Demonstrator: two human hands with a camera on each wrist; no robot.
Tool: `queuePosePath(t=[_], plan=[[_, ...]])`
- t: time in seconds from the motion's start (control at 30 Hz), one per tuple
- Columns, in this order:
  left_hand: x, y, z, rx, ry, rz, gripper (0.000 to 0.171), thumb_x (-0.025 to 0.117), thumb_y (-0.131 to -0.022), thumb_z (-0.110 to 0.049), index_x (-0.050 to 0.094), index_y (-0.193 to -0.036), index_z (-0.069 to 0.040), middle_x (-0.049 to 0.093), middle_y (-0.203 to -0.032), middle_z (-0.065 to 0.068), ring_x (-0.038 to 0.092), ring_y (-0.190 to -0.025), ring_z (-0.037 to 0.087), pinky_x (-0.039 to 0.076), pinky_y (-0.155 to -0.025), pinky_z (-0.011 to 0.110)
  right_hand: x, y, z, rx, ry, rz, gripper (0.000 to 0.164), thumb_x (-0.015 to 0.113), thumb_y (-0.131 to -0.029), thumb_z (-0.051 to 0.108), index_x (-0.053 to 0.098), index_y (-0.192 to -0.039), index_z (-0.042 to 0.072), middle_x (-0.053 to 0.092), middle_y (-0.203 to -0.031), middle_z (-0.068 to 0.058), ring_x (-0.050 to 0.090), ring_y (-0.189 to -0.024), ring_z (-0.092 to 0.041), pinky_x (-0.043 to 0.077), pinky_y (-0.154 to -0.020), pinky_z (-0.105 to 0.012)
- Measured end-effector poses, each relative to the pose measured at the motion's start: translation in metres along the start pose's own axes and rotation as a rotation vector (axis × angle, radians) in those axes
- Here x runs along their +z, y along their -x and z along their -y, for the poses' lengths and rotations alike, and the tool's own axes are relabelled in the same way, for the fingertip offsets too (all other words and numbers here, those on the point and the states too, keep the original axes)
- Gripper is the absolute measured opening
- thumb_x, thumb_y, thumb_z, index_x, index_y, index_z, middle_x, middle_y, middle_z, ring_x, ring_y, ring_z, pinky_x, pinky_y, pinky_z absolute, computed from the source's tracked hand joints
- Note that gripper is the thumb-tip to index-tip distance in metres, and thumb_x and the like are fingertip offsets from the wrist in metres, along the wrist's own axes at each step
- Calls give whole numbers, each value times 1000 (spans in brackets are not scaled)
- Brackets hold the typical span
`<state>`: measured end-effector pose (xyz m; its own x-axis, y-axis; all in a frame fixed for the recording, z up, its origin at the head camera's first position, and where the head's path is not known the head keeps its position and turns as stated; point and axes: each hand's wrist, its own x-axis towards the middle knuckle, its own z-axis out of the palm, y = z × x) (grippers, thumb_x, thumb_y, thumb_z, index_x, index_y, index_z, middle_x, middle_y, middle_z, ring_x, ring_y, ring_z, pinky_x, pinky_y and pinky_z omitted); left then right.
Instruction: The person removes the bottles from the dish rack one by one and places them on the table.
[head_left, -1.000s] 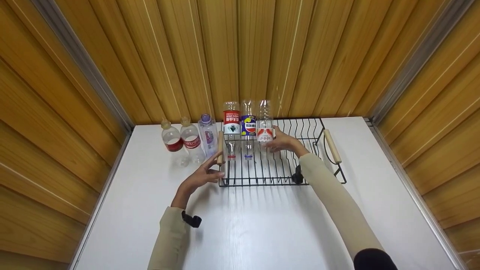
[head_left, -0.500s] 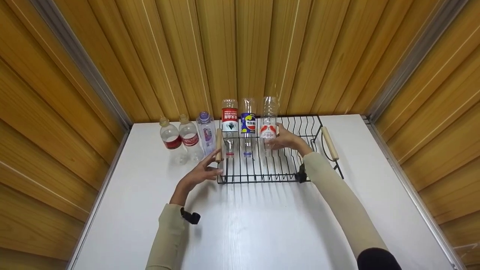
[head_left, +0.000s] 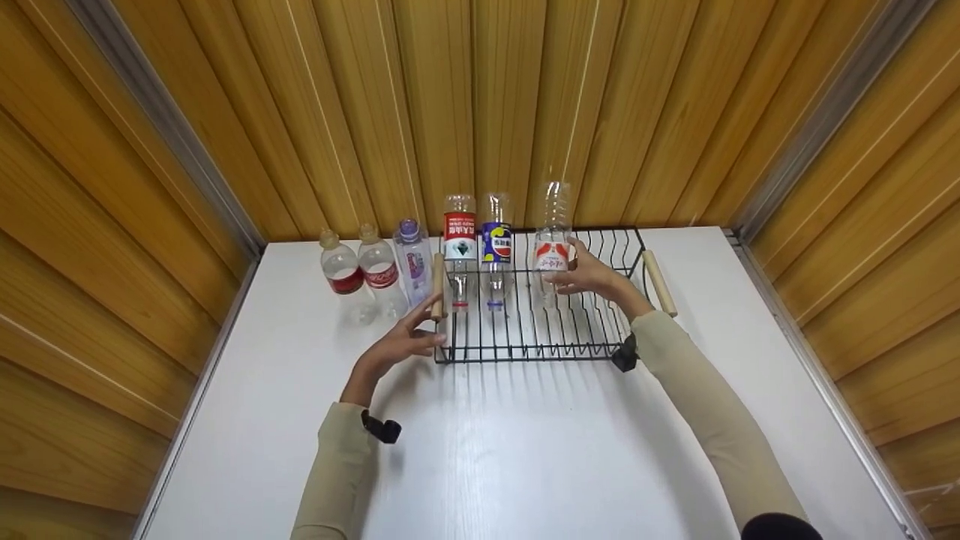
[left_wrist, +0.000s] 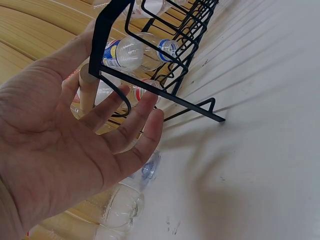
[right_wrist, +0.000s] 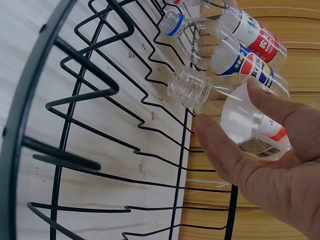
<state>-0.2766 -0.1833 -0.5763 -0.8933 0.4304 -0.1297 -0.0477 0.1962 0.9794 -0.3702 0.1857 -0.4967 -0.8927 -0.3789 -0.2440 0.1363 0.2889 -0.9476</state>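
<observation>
My right hand (head_left: 589, 274) holds a clear plastic bottle (head_left: 553, 255) with a red-and-white label, base up and neck pointing down into the black wire dish rack (head_left: 525, 352). In the right wrist view, the bottle's bare threaded neck (right_wrist: 189, 89) shows no cap, and thumb and fingers lie on opposite sides of its body. With relaxed fingers, my left hand (head_left: 397, 346) touches the rack's left wooden handle (head_left: 438, 289). Two bottles stand inverted in the rack: one with a red-and-white label (head_left: 460, 236), the other with a blue-and-yellow label (head_left: 496, 244).
Left of the rack, two red-label bottles (head_left: 345, 279) (head_left: 380, 274) and a purple-capped bottle (head_left: 414, 262) stand upright on the white table (head_left: 480, 457). The rack's right wooden handle (head_left: 660, 283) is beside my right forearm. A wood-panelled wall (head_left: 502, 97) rises behind.
My right hand has moved right with the bottle, widening the gap to the blue-and-yellow-label bottle. My left hand stays at the handle. The head view has shifted slightly.
</observation>
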Motion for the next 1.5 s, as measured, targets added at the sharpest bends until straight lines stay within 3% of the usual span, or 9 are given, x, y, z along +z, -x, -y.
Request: queuePosePath(t=[0.2,0.37,0.5,0.63,0.73,0.93,1.13,1.33,1.5], plan=[[-1,-1,2,-11,22,2,79,70,-87,-27,23,-147,-45,30,-148,13,57,-115,31,53,-87,44,2,11,-4,-52,-6,-58,89,72,-83,11,13,-149,10,41,-123,-22,58,-103,-29,53,-90,-38],[-1,-2,1,-15,17,-9,78,69,-87,-24,23,-146,-47,30,-149,12,56,-116,31,53,-87,45,5,22,-9,-98,-80,-89,89,71,-85,13,12,-152,13,40,-126,-21,59,-104,-28,54,-88,-33],[-2,-1,0,-22,27,0,80,69,-87,-22,22,-148,-45,28,-150,14,55,-117,31,53,-86,44,6,32,-11,-131,-167,-106,91,70,-85,10,10,-153,14,40,-124,-21,58,-106,-33,54,-87,-34],[-4,3,-8,-14,24,37,84,68,-87,-23,15,-152,-35,25,-150,19,55,-117,33,53,-86,42,5,41,-9,-139,-184,-106,93,71,-85,14,8,-154,14,39,-128,-22,52,-115,-41,53,-88,-37],[-3,2,-8,-7,5,31,84,68,-88,-25,15,-152,-35,26,-150,19,56,-116,32,53,-87,42,3,45,-10,-147,-196,-117,92,71,-85,16,9,-154,15,39,-131,-23,48,-119,-46,53,-88,-40],[-2,-1,1,-12,12,0,82,71,-86,-28,21,-148,-45,28,-150,14,54,-119,37,53,-85,42,2,50,-17,-182,-196,-129,90,71,-85,16,13,-153,14,41,-129,-22,61,-103,-26,53,-88,-40],[0,-1,1,-4,13,9,80,68,-88,-23,19,-149,-41,25,-150,17,53,-118,36,52,-88,47,3,58,-22,-206,-223,-95,89,71,-85,14,13,-153,11,36,-135,-25,60,-107,-29,51,-91,-44],[-2,-2,0,-12,35,43,83,67,-89,-22,14,-152,-33,20,-153,20,52,-121,36,50,-91,49,5,62,-25,-209,-184,-81,90,72,-84,13,14,-153,16,36,-136,-24,62,-100,-23,54,-86,-38],[-3,4,-15,-17,48,82,88,69,-87,-23,11,-154,-26,22,-151,22,53,-119,35,53,-87,42,7,63,-24,-221,-152,-82,81,71,-85,14,22,-149,12,42,-132,-24,63,-99,-26,56,-81,-36]])
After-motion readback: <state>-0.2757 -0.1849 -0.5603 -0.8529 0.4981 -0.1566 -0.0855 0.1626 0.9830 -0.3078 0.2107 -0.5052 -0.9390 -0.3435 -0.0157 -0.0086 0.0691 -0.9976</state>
